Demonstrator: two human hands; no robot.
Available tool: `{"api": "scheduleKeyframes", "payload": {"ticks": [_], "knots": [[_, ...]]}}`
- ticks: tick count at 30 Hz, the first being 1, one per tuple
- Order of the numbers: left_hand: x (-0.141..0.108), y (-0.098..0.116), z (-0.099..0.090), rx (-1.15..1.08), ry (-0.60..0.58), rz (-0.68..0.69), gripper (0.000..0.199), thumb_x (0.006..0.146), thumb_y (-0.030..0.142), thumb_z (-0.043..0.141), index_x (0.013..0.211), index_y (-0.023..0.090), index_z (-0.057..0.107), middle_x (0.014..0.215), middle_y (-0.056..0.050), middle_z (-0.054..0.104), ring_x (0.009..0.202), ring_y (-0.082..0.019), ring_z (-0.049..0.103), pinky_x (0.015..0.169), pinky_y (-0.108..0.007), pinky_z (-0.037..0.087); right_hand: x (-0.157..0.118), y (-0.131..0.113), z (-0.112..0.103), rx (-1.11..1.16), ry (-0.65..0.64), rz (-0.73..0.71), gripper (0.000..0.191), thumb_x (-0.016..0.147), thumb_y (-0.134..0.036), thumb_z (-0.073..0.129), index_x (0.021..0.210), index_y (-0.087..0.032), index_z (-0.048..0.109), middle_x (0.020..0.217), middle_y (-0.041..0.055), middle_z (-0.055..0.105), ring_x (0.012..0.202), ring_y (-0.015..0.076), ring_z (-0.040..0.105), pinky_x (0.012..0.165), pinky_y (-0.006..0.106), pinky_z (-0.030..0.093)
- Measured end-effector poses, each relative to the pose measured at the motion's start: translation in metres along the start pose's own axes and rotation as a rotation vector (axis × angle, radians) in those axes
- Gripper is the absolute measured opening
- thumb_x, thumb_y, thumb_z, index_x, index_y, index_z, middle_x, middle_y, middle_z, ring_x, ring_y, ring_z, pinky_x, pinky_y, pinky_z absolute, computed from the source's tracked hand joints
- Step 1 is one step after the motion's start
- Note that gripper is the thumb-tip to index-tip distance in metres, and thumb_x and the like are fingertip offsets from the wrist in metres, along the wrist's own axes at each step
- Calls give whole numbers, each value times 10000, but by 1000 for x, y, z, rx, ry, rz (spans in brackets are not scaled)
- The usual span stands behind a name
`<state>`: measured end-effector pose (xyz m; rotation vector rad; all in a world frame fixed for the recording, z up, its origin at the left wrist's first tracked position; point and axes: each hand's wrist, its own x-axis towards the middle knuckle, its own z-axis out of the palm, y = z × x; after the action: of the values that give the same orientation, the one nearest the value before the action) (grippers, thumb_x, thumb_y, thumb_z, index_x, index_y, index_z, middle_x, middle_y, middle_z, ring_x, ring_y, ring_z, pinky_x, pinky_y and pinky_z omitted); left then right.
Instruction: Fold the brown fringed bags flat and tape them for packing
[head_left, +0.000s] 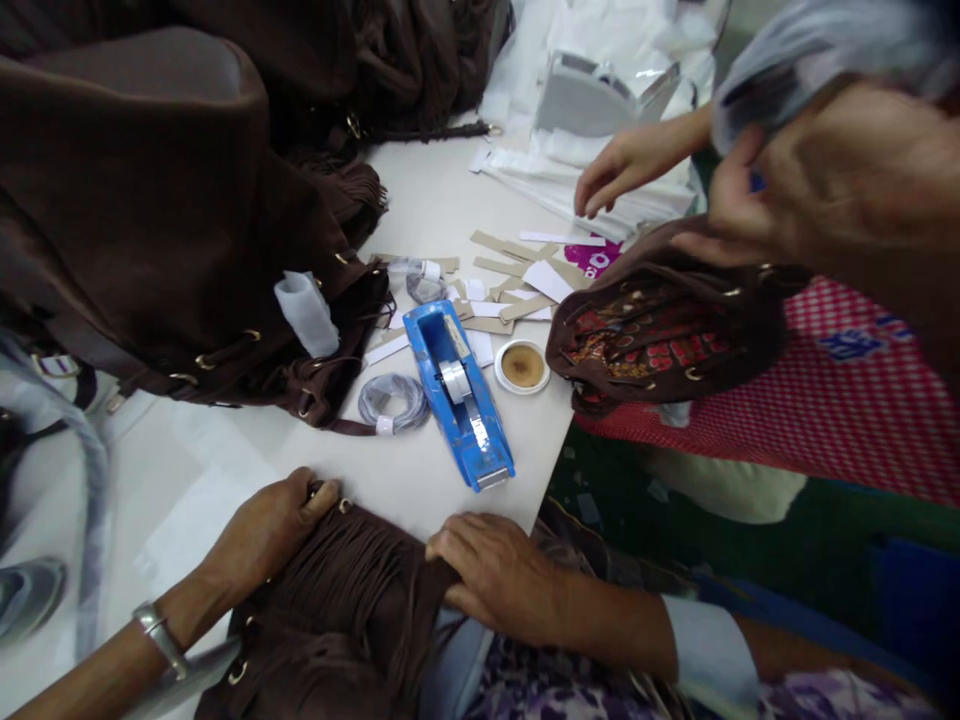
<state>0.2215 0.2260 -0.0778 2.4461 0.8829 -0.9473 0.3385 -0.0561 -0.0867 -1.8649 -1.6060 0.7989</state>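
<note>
A dark brown fringed bag (360, 590) lies at the near edge of the table, partly over my lap. At its upper left corner, near a small metal ring, my left hand (274, 520) is closed on the bag. My right hand (495, 575) grips its right side, fingers curled over the edge. Just beyond the bag sits a blue tape dispenser (469, 420) with a roll of clear tape. Beside the dispenser are a coiled, plastic-wrapped strap (394, 403) and a small round dish (523, 366) with a brown centre.
Large brown bags (150, 200) are piled at the left. Paper strips (502, 290) lie scattered behind the dispenser. On the right, a co-worker's hands (637, 160) are over a brown bag with red decoration (660, 330), beside red checked cloth (885, 390). White sheets and a grey holder (585, 95) stand behind.
</note>
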Motion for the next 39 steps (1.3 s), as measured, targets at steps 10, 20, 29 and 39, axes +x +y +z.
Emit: {"api": "scheduleKeyframes", "payload": {"ticks": [10,20,29,39], "knots": [[-2,0,-4,89,14,71,448,923,571,285,870,204,537,685,-53,608,664,-233,594,608,-319,372,-5,12,13,-149,76,-202,95,903,-147,452,849,-200,509,781,12,539,722,174,439,653,327,299],[-13,18,-13,290,64,73,422,946,460,281,918,159,575,803,-123,684,744,-262,654,632,-317,407,-4,21,24,-203,116,-176,120,851,-83,474,821,-195,506,767,25,538,734,187,445,680,324,318],[-156,94,-8,292,415,107,446,978,505,262,900,200,578,857,-98,629,791,-255,597,751,-386,458,-8,17,16,-160,100,-123,147,820,-78,509,913,-193,500,856,32,599,817,192,526,712,302,368],[-176,155,75,237,559,40,599,880,431,534,1431,240,398,1158,-133,551,988,-293,559,823,-421,456,-9,26,11,-101,73,-144,161,866,-204,580,999,-201,490,918,36,664,839,190,611,681,271,363]]}}
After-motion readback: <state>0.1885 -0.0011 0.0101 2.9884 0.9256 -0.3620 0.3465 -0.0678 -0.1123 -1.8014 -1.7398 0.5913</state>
